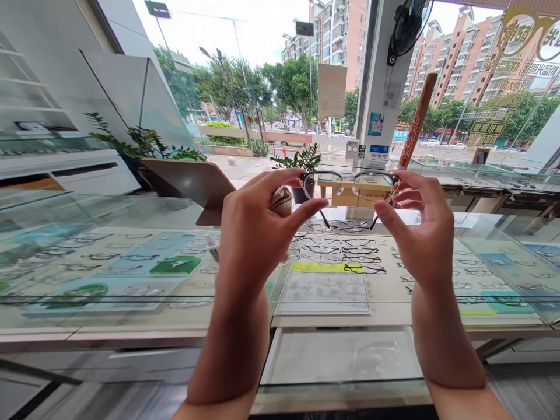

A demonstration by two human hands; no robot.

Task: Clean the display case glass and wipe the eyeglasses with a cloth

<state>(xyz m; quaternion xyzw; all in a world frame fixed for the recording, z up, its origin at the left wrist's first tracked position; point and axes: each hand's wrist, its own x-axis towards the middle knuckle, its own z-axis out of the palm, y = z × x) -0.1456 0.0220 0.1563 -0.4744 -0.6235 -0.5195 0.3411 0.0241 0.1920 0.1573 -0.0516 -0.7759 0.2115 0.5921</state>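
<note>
A pair of eyeglasses with dark upper rims and clear lenses is held up level in front of me, above the glass display counter. My left hand pinches its left end between thumb and fingers. At the other end my right hand grips the frame by its hinge corner, thumb below and fingers behind. The dark temple tips hang down beneath the lenses. Under the glass lie rows of eyeglass frames, below and beyond the hands.
The glass counter runs across the view, with an open white drawer under its front edge. A brown-framed mirror or board stands on the left, near potted plants. Behind are a pillar with a black fan and large windows.
</note>
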